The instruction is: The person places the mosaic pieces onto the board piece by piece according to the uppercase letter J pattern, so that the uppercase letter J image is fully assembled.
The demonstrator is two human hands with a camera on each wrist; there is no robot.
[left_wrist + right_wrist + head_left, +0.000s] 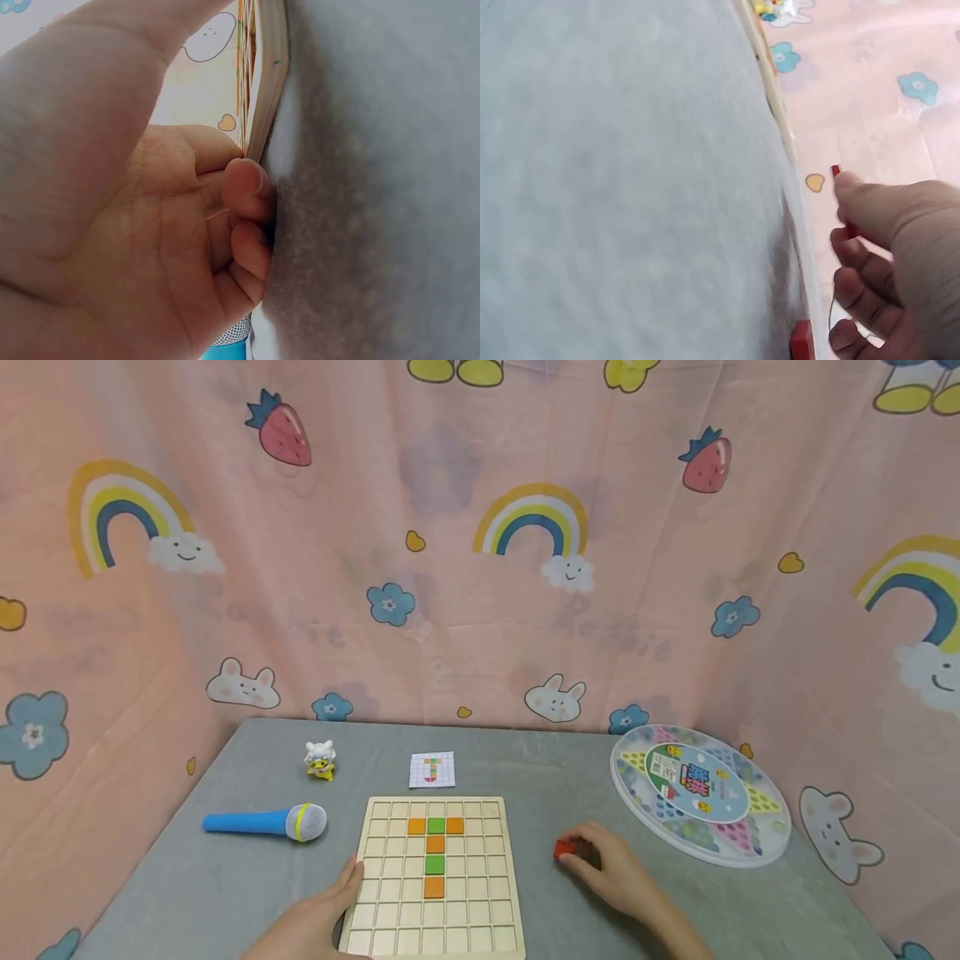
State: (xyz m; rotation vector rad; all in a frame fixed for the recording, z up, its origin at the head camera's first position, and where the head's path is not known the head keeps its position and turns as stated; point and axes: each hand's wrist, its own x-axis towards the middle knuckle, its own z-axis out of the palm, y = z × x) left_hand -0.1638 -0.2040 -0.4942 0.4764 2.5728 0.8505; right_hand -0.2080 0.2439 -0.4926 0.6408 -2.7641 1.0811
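A square wooden grid board (480,906) lies on the table, with orange tiles (434,887) and green tiles (434,865) set in a T shape. My left hand (315,914) holds its near left corner, fingers along the left side and thumb by the front edge. In the left wrist view, curled fingertips (247,187) sit right at the board's edge (268,82). To the right of the board, my right hand (611,868) pinches a red block (564,849) between thumb and forefinger. Another red block (802,341) rests on the table below that hand.
Behind the board lies a pattern card (432,770) with a small coloured figure. A blue toy microphone (262,822) and a small white-and-yellow figurine (321,761) are at left. A round Chinese checkers board (701,793) lies back right. A pink printed curtain (480,635) hangs behind the table.
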